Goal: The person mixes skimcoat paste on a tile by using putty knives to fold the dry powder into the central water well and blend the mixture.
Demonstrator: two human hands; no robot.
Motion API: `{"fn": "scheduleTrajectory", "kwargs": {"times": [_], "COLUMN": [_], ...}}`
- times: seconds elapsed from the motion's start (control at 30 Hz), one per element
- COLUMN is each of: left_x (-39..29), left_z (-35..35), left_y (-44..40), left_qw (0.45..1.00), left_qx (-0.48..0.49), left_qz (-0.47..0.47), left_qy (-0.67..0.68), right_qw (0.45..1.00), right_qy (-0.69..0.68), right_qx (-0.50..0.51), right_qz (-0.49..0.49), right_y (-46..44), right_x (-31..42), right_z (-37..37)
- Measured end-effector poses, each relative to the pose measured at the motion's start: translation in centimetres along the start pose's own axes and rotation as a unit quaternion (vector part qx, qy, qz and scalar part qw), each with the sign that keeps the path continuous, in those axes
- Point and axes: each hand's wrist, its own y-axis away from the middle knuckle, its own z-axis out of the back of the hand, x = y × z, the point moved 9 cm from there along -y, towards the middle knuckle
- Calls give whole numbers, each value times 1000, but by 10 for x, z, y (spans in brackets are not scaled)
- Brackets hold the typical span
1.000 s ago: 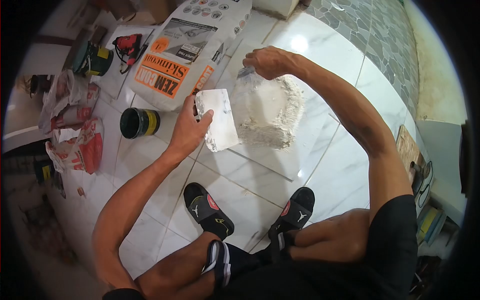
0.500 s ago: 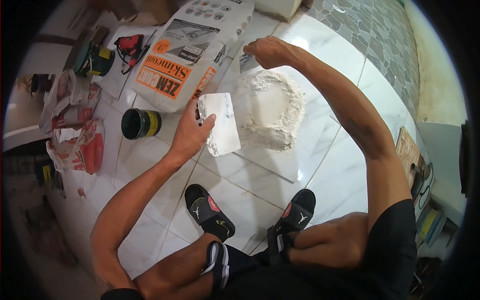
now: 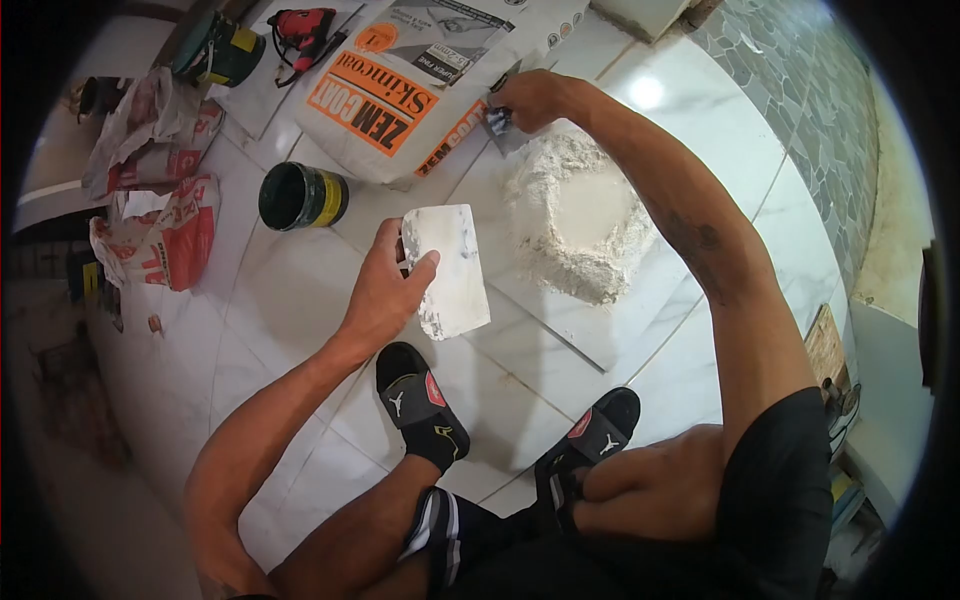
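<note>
My left hand [image 3: 388, 285] grips a flat, powder-coated rectangular plate [image 3: 450, 275], its thumb on the upper face. My right hand [image 3: 528, 100] is closed around a metal-bladed scraper [image 3: 499, 121], mostly covered by the fingers, beside the printed side of a large Skimcoat bag [image 3: 385, 95]. Below and to the right of that hand, a ring of white powder [image 3: 585, 272] surrounds a smooth pale pool [image 3: 592, 208] on a flat board [image 3: 560, 325] on the floor.
A dark green bucket [image 3: 303, 196] stands left of the bag's lower end. Another green bucket [image 3: 220, 50] and a red power tool [image 3: 301, 32] are at the upper left. Red-and-white bags [image 3: 165, 235] lie at the left. My slippered feet [image 3: 422, 400] are on the tiles.
The view has shifted, with the bag and powder now placed differently in it. My right hand, with the scraper, is now close against the bag's side. My left hand still holds the plate.
</note>
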Motion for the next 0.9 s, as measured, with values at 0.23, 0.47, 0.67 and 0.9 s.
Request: {"fn": "scheduleTrajectory", "kwargs": {"times": [0.23, 0.47, 0.67, 0.9], "left_x": [-5, -16, -34, -66], "left_z": [-8, -20, -28, -37], "left_y": [-2, -10, -20, -41], "left_qw": [1000, 999, 997, 996], "left_qx": [8, 21, 33, 23], "left_qz": [7, -23, -68, -89], "left_qy": [20, 8, -6, -14], "right_qw": [996, 996, 993, 996], "right_qy": [25, 52, 81, 88], "right_qx": [53, 21, -15, -13], "right_qz": [60, 69, 79, 30], "right_y": [0, 40, 79, 121], "right_x": [37, 44, 44, 15], "right_z": [-7, 15, 20, 16]}}
